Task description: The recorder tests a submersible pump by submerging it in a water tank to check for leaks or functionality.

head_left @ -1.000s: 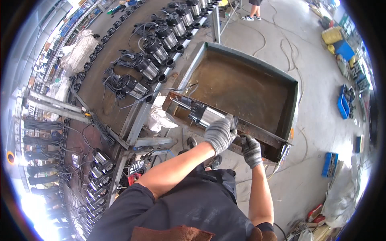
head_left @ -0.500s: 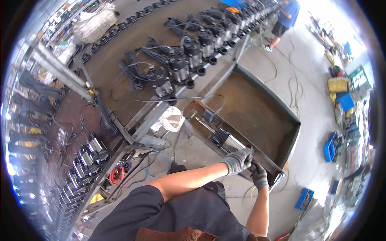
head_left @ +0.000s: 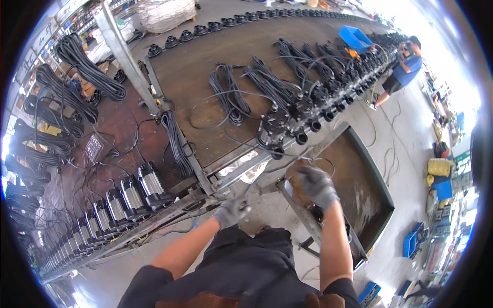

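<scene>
My left hand [head_left: 231, 209], in a grey glove, is in the air beside the table's metal edge, its fingers loosely bent and apart, with nothing visible in them. My right hand [head_left: 316, 185], gloved too, reaches over the near end of a narrow metal trough [head_left: 303, 215]. Its fingers point down and are blurred, so what they touch cannot be made out. Just beyond stands the nearest pump [head_left: 273, 126], black-topped with a dark round outlet, at the front edge of the table [head_left: 179, 77]. Thin black cable runs from it past my right hand.
More pumps line the table edge, with coiled black cables [head_left: 231, 97] behind them. Silver motors [head_left: 149, 182] stand in a row at left. A rusty-bottomed tray [head_left: 354, 179] adjoins the trough. A person [head_left: 403, 72] stands at far right, near a blue bin [head_left: 354, 38].
Both hands have left the trough's near right end. The left hand moved left to the table edge; the right moved forward to the trough's far end. The view has swung left.
</scene>
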{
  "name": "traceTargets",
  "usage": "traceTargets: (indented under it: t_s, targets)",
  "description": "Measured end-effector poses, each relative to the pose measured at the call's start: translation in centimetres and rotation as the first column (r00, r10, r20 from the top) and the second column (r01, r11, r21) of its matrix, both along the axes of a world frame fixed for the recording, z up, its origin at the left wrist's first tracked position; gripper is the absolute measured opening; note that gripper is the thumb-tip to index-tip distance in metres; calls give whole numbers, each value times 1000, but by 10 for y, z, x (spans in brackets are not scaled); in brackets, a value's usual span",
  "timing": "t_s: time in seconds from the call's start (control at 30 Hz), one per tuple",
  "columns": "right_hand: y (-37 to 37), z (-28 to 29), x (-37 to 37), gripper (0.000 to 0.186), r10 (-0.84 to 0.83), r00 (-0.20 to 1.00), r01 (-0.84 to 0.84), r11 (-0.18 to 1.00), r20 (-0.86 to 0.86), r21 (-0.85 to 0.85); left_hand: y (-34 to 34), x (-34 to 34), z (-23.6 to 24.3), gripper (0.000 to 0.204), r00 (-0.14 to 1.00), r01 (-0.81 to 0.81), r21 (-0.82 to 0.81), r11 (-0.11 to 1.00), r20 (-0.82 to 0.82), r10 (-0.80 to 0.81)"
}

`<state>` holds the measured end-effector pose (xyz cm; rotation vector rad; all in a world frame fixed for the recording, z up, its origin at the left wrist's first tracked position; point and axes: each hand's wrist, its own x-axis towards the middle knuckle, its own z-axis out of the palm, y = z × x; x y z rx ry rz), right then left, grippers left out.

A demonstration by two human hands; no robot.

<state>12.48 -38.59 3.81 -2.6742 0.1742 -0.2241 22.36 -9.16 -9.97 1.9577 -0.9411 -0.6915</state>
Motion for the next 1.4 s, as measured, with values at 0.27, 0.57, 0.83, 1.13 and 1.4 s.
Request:
traceTargets:
  t_s: [0.27, 0.57, 0.83, 1.13, 1.4]
  targets:
    - [110, -145, 286, 31, 348, 791, -405, 914, -504, -5, 174, -30, -6, 24, 676, -638, 330, 696, -194, 711]
    - [90, -163, 448, 42, 174, 909, -374, 743, -378, -555, 258, -207, -32, 17, -52, -893, 450, 25, -158, 986]
    - [79, -142, 451, 64, -258, 935, 166, 925, -243, -343, 218, -277, -20, 15, -419, -760, 614, -213, -212, 883]
    - [91, -154, 444, 43, -353, 857, 284, 931, -376, -229, 164, -72, 20, 17, 169, -956, 193, 223, -263, 950]
    - [89, -148, 368, 47, 308, 950, -103, 454, -48, 885, 125, 43, 1, 29, 617, -751, -12, 660, -368, 696]
